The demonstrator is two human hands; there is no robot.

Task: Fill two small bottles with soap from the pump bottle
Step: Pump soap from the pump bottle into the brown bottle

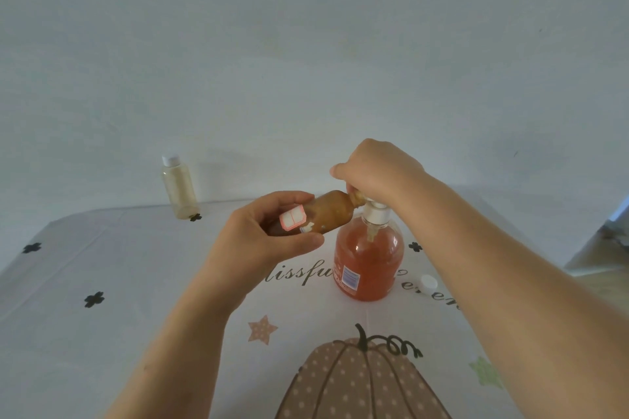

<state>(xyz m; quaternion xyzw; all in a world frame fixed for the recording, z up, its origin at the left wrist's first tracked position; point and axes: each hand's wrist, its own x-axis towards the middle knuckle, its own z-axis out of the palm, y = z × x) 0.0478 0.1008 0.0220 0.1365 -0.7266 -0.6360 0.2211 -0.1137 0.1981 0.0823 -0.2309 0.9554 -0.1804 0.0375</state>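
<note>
Fingers (287, 198) gripping small bottle (331, 215), right hand (377, 169) clasping pump (375, 211)

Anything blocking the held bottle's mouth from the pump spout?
Nothing visible. The left hand holds the bottle tilted, its mouth at the spout of the pump bottle; the right hand holds the pump head.

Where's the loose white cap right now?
Head view: the white cap lies on the tablecloth, just right of the pump bottle, near the printed lettering.

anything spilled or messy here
Yes: soap looks smeared outside the small bottle, round its neck and beside its label, as the left hand holds it tilted at the pump bottle's nozzle. A white cap lies loose on the tablecloth.
</note>
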